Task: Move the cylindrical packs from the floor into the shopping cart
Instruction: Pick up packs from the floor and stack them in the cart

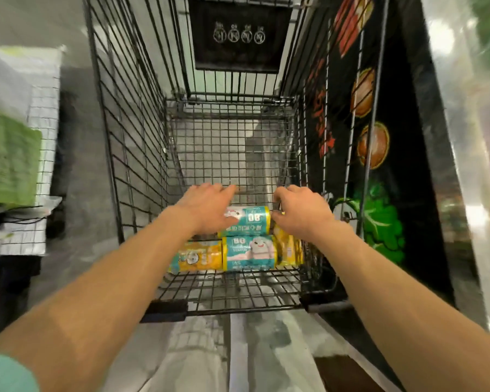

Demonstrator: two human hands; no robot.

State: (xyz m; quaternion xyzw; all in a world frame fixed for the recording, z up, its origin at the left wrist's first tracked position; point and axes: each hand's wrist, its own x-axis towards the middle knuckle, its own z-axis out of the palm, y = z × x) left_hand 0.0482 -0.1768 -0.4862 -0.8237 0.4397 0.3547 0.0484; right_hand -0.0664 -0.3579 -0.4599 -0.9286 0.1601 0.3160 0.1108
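Observation:
A black wire shopping cart [142, 154] fills the middle of the view. On its floor near the front lie several cylindrical packs: a teal pack [249, 253], a yellow pack [198, 257] to its left and another yellow pack [289, 247] at the right. On top of them lies a teal pack marked 80 [251, 220]. Both my hands reach into the cart at that top pack. My left hand [207, 206] holds its left end. My right hand [301, 212] curls round its right end.
A black display panel [385, 154] with printed vegetables stands close along the cart's right side. At the left is a low wire rack [43, 154] with a green bundle and white packaging. Grey floor [77, 171] lies between rack and cart.

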